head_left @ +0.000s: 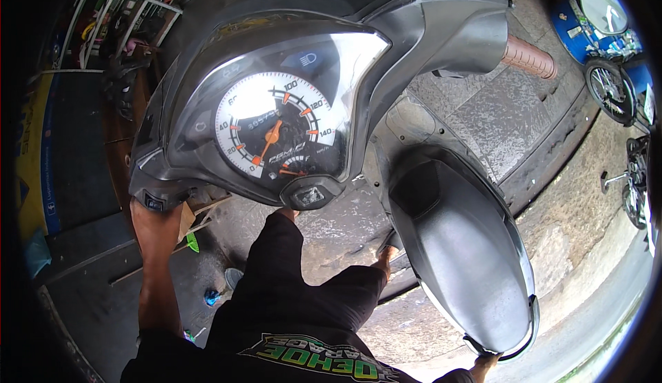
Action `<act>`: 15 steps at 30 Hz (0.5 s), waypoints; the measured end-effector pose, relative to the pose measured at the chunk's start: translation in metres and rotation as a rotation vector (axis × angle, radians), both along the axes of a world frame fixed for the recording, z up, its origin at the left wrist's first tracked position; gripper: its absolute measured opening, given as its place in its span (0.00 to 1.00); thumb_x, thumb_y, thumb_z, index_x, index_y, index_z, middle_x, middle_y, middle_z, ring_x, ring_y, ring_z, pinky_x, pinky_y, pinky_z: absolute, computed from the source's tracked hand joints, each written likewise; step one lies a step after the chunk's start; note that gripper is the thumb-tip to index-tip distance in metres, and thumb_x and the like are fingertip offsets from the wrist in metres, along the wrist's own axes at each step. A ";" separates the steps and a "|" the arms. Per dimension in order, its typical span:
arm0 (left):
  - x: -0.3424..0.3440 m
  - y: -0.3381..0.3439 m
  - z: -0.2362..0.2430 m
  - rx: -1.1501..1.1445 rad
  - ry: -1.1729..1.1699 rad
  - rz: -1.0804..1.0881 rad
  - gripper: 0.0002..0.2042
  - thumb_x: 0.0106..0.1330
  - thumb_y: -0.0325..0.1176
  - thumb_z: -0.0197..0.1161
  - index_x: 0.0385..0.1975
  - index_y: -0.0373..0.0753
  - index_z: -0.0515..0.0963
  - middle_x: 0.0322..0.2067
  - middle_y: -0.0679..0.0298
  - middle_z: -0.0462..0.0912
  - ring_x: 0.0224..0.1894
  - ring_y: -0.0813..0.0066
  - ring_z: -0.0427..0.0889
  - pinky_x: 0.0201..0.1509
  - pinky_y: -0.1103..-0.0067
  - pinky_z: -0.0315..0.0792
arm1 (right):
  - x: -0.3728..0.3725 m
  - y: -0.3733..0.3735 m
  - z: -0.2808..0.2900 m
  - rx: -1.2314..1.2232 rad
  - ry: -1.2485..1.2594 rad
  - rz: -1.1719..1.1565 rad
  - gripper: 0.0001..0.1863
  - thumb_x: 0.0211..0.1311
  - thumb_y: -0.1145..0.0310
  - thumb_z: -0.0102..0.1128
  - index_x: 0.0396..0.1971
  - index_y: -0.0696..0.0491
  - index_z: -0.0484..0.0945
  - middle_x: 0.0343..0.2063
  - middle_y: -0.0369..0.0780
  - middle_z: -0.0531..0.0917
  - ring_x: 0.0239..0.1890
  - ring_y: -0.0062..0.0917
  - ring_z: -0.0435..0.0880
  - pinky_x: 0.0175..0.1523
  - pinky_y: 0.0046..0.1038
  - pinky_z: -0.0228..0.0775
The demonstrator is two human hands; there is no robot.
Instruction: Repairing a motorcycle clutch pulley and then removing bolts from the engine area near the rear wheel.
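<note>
A black scooter fills most of the view, its dashboard (276, 128) with a round dial and orange needle facing up at me. The left side of the handlebar cover (155, 197) hides the fingers of my left hand (153, 214); only the wrist end shows below it. To the right stretches the long black seat (458, 245). At the seat's tail, my right hand (485, 364) is closed around the rear grab rail (534, 324). The brown right handlebar grip (529, 57) sticks out with no hand on it.
A white metal rack (103, 27) with assorted items stands at the far left. Several parked two-wheelers line the right edge, near a blue drum (576, 34). A small green object (192, 242) and a blue item (212, 297) lie to the lower left.
</note>
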State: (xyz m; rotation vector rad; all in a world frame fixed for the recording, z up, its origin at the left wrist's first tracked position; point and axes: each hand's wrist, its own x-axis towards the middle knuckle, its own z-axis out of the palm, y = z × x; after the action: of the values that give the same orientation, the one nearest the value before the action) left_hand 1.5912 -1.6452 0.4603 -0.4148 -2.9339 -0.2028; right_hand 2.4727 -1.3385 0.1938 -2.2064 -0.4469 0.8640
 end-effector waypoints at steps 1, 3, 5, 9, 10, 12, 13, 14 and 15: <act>-0.006 -0.001 0.004 0.000 0.042 0.011 0.22 0.49 0.28 0.71 0.45 0.31 0.76 0.46 0.50 0.78 0.50 0.56 0.77 0.55 0.69 0.68 | -0.011 -0.001 -0.002 -0.020 0.079 0.046 0.33 0.64 0.44 0.47 0.61 0.52 0.63 0.58 0.43 0.70 0.58 0.37 0.68 0.59 0.42 0.62; -0.023 0.003 0.001 -0.016 0.015 0.014 0.24 0.48 0.28 0.71 0.46 0.30 0.74 0.46 0.47 0.77 0.50 0.52 0.76 0.55 0.67 0.67 | -0.032 -0.006 0.000 -0.052 0.077 -0.064 0.33 0.64 0.45 0.48 0.60 0.53 0.65 0.57 0.44 0.71 0.58 0.37 0.69 0.59 0.41 0.63; -0.041 0.012 0.003 -0.030 -0.019 0.005 0.26 0.47 0.29 0.70 0.48 0.28 0.73 0.46 0.44 0.77 0.50 0.48 0.76 0.56 0.66 0.67 | -0.038 -0.014 -0.004 0.009 0.156 -0.105 0.33 0.63 0.45 0.50 0.60 0.52 0.66 0.59 0.44 0.71 0.61 0.37 0.67 0.62 0.42 0.62; -0.106 0.014 -0.018 0.168 -0.168 -0.014 0.18 0.49 0.29 0.68 0.40 0.28 0.77 0.40 0.45 0.81 0.45 0.48 0.80 0.51 0.64 0.71 | 0.049 0.020 0.016 0.207 0.355 0.319 0.22 0.65 0.53 0.51 0.52 0.52 0.74 0.45 0.40 0.81 0.45 0.35 0.81 0.47 0.38 0.76; -0.121 0.014 -0.039 0.178 -0.101 -0.015 0.16 0.50 0.30 0.67 0.38 0.28 0.78 0.38 0.45 0.82 0.43 0.48 0.81 0.49 0.63 0.71 | 0.066 0.023 0.027 0.241 0.389 0.250 0.22 0.65 0.54 0.51 0.52 0.52 0.75 0.44 0.40 0.81 0.43 0.34 0.81 0.46 0.38 0.76; -0.125 0.048 0.006 -0.032 0.016 -0.089 0.16 0.50 0.31 0.67 0.37 0.29 0.79 0.37 0.45 0.82 0.43 0.47 0.81 0.49 0.63 0.71 | -0.047 -0.013 -0.030 -0.048 0.259 -0.255 0.22 0.65 0.55 0.51 0.52 0.53 0.74 0.46 0.41 0.80 0.44 0.34 0.80 0.47 0.40 0.75; -0.142 0.037 0.021 -0.119 0.056 -0.052 0.15 0.51 0.33 0.67 0.35 0.29 0.79 0.36 0.44 0.82 0.43 0.46 0.81 0.48 0.63 0.71 | -0.087 -0.004 -0.029 0.075 0.335 -0.159 0.22 0.65 0.55 0.51 0.54 0.51 0.73 0.49 0.41 0.78 0.46 0.36 0.78 0.47 0.41 0.74; -0.148 0.033 0.034 -0.189 0.079 0.003 0.15 0.51 0.35 0.66 0.34 0.29 0.80 0.35 0.44 0.82 0.42 0.46 0.80 0.48 0.63 0.71 | -0.171 0.001 -0.022 0.031 0.306 -0.180 0.27 0.65 0.55 0.53 0.59 0.56 0.67 0.54 0.44 0.74 0.53 0.32 0.74 0.55 0.38 0.72; -0.168 0.042 0.029 -0.202 0.049 0.021 0.15 0.52 0.37 0.66 0.33 0.30 0.80 0.35 0.43 0.82 0.42 0.45 0.80 0.47 0.62 0.72 | -0.171 0.003 -0.013 0.110 0.326 -0.189 0.23 0.64 0.60 0.54 0.56 0.54 0.70 0.52 0.43 0.74 0.49 0.31 0.75 0.52 0.37 0.73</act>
State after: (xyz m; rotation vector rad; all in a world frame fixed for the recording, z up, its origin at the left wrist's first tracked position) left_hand 1.4235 -1.6031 0.4896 -0.4107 -2.9183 0.1070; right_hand 2.3018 -1.3351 0.1811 -1.9254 -0.1229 1.0442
